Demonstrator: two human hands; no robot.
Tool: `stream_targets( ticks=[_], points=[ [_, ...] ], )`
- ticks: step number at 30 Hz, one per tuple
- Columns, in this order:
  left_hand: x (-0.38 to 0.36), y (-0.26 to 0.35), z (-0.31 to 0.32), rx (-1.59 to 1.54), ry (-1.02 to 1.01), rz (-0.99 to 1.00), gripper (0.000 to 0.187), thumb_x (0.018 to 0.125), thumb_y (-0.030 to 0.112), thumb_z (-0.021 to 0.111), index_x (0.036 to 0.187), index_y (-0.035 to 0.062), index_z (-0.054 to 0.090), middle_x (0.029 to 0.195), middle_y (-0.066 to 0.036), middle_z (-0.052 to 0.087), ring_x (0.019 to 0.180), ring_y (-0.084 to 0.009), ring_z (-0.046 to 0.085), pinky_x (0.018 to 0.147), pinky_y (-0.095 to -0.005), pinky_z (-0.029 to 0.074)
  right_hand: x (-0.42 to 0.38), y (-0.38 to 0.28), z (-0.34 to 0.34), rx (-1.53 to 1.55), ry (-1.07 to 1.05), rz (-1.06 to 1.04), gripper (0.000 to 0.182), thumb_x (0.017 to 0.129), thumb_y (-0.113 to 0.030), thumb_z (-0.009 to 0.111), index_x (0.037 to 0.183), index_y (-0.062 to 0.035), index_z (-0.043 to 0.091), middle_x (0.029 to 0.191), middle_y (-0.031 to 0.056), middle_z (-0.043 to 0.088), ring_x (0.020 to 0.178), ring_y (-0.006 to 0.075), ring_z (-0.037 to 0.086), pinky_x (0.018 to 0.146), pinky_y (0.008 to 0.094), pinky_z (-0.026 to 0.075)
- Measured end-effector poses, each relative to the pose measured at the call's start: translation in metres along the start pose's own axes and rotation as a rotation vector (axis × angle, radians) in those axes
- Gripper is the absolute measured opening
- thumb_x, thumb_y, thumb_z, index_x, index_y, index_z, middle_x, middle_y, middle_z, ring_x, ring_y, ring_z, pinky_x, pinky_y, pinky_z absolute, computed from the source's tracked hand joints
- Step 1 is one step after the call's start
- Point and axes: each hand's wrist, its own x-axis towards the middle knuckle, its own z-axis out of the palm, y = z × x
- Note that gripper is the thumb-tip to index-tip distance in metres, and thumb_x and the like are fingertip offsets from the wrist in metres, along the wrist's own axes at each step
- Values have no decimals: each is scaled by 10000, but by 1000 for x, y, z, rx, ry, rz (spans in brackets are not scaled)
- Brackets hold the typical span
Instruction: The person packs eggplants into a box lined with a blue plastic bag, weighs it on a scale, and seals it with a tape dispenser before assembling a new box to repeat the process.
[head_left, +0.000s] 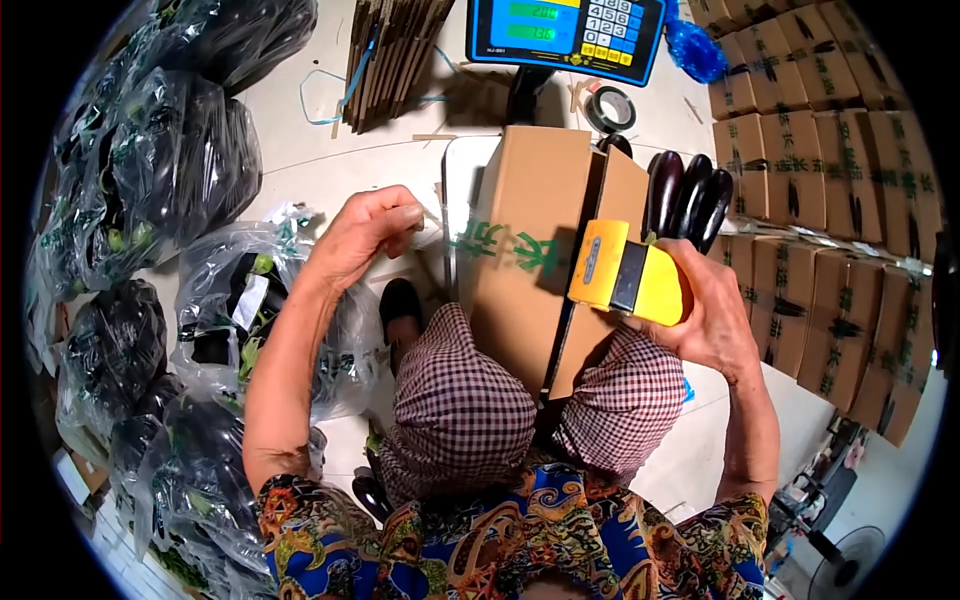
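The right hand (715, 310) grips a yellow tool with a black band (605, 262), over the gap in a brown cardboard box (525, 325) just in from the pale scale plate's (465, 165) left edge. The left hand's (375, 225) fingers curl in; I can't tell if they pinch anything. It looks like box-closing; next calls for keeping the gap tight.

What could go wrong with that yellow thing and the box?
The yellow handheld tool might slip from the right hand or catch at the dark gap along the cardboard carton. That hand is also close to the eggplants, so it could bump and perhaps bruise them.
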Motion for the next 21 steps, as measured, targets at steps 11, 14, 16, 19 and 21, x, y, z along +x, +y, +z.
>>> stream_targets(
  ticks=[11,14,16,19,21],
  points=[
    [17,-37,-4,272,216,138,260,962,222,554,784,34,574,667,34,468,614,-64,413,557,-229,351,24,-10,5,-159,-88,-30,495,672,-232,777,1084,-50,571,829,124,670,736,279,681,674,381,536],
    [22,-52,-3,308,233,246,275,967,231,547,788,23,570,646,36,456,606,-61,405,552,-236,364,26,-12,6,-162,-100,-27,516,681,-249,783,1105,-50,569,846,126,678,740,281,683,674,382,538],
    [28,-64,-5,299,227,229,278,968,233,549,793,19,570,638,42,449,609,-62,403,553,-245,375,26,-12,7,-184,-107,-22,530,686,-257,787,1119,-48,566,857,129,682,744,285,684,675,382,540],
    [43,-89,-5,420,266,461,261,975,218,531,816,14,574,632,6,479,595,-81,441,558,-268,397,27,-13,8,-181,-139,1,547,681,-257,789,1131,-45,561,860,133,683,751,286,685,675,383,540],
    [48,-99,3,523,315,390,253,981,203,514,825,13,572,649,-49,525,580,-137,486,565,-289,415,27,-9,10,-173,-141,6,547,676,-254,789,1130,-52,560,860,133,683,750,290,684,678,383,541]
  ],
)
